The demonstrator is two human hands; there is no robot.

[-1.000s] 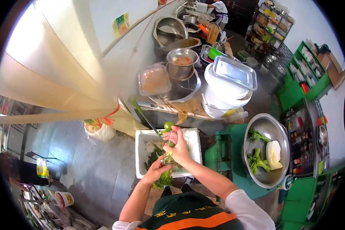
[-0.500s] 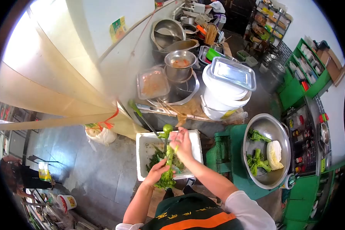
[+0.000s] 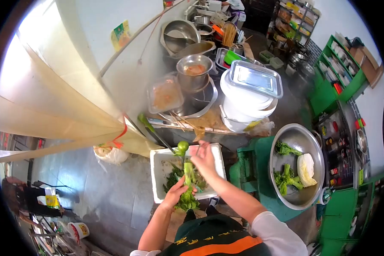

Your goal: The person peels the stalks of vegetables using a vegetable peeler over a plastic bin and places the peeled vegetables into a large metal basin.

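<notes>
Your left forearm rises from the lower left, with the left hand (image 3: 175,194) low over the near side of the white box (image 3: 157,179), its thumb pointing up. Your right forearm slants in from the lower right, and the right hand (image 3: 205,160) stands higher, over the box's far right part, its fingers bent and pointing toward the upper left. A second ago your two hands were close together, the right one overlapping the leafy green stalk (image 3: 188,170); now the right hand is up and to the right of it, and the bare pale-green stem shows plainly between them. Your left grip is closed around that stalk, which stands roughly upright with its stem uppermost and its leaves hanging below your hand across the box's near rim. Your right grip has its fingers curled in, but they are blurred, and you cannot tell from this view what they hold, if anything. To the right, the metal basin (image 3: 305,136) carries a cabbage (image 3: 305,170) and cut greens (image 3: 286,179), well apart from both hands.
</notes>
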